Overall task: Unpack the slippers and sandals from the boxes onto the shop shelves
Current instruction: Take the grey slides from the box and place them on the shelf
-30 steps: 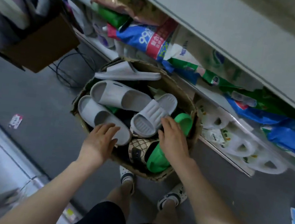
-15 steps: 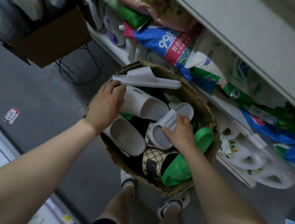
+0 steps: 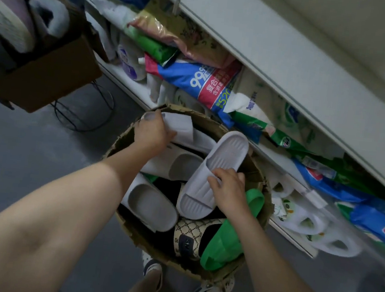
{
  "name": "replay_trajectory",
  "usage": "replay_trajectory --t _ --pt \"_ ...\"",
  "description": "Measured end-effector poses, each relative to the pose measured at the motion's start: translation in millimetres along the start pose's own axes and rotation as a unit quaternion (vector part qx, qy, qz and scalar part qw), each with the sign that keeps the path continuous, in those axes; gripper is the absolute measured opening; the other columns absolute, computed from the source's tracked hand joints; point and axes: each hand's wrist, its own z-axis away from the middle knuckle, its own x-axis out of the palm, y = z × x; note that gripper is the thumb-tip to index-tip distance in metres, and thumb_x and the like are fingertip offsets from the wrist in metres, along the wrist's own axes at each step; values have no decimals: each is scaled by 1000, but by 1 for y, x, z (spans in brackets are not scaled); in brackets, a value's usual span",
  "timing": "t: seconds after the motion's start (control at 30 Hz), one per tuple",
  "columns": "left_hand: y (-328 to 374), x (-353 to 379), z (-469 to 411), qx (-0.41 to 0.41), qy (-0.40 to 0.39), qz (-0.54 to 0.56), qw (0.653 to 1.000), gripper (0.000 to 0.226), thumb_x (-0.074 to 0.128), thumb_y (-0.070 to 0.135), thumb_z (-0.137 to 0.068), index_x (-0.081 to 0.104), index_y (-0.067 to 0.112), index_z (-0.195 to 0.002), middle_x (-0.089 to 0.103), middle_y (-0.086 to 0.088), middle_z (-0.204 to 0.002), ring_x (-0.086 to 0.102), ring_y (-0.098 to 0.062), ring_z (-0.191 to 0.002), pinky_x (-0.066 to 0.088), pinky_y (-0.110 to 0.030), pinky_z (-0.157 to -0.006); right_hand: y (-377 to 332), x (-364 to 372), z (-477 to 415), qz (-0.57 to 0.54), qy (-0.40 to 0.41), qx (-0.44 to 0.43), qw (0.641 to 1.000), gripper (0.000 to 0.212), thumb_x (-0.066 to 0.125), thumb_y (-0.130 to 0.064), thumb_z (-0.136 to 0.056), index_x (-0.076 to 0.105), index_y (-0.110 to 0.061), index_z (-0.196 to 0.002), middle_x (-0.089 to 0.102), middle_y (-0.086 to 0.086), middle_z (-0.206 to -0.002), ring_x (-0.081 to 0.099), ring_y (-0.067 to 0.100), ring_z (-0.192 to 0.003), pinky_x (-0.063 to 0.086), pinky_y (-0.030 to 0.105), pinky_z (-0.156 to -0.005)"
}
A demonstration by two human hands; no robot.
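Both grips have shifted since half a second ago: left grip (image 3: pixel 152 131) has reached the far rim of the box (image 3: pixel 142 238), fingers curled on a flat white slide (image 3: pixel 179 124); right grip (image 3: pixel 229 191) clasps the ribbed slide (image 3: pixel 215 170), tilting it up. Likely a matching pair is being gathered, one per grip, before going to the shelves (image 3: pixel 281 55). All footwear is in the box, none shelved yet.
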Motion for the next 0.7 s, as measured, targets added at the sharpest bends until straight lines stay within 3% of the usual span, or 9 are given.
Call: replay_trajectory --t 0.13,0.3,0.4,0.5,0.57,0.63,0.7 --pt "11 -3 8 38 57 13 998 35 60 23 -88 60 13 -122 65 -17 -114 51 -37 -114 37 -40 -100 -7 -27 21 54 49 -29 997 25 42 -33 -101 61 -19 -111 55 7 -112 25 16 -97 31 37 -87" --pt "19 -25 44 126 166 62 976 35 62 28 -87 65 19 -120 71 -7 -106 60 -29 -98 39 -37 -92 10 -41 51 150 33 -22 988 30 41 -34 -100 63 -19 -113 57 8 -110 38 26 -105 32 39 -90" --pt "11 -27 105 118 141 131 974 41 63 33 -90 57 21 -128 67 -1 -111 62 -22 -96 45 -34 -79 27 -31 66 136 44 -27 989 36 42 -36 -92 67 -16 -109 58 9 -104 42 28 -103 37 39 -90" --pt "0 -1 169 104 90 108 985 45 58 36 -93 49 21 -134 62 -1 -107 61 -23 -90 51 -37 -71 41 -20 74 113 61 -47 991 29 59 -18 -89 65 -13 -117 54 9 -110 40 26 -108 41 41 -98" --pt "-7 27 197 67 34 77 994 46 58 36 -93 46 22 -135 61 -2 -102 62 -25 -89 50 -37 -68 46 -15 78 79 89 -51 992 43 67 -9 -83 62 -11 -126 50 11 -122 38 26 -117 40 44 -104" --pt "-14 56 212 30 -29 57 998 46 58 34 -92 46 19 -134 62 -5 -97 62 -28 -87 47 -35 -64 53 -10 81 78 114 -28 990 60 74 -13 -81 52 -14 -137 42 15 -137 34 28 -127 36 44 -109" --pt "-21 75 219 29 -43 49 997 30 51 36 -94 53 18 -118 58 -4 -85 60 -30 -79 39 -33 -60 61 -6 83 80 116 36 989 73 75 -27 -82 40 -17 -145 36 17 -144 35 34 -130 37 46 -105"
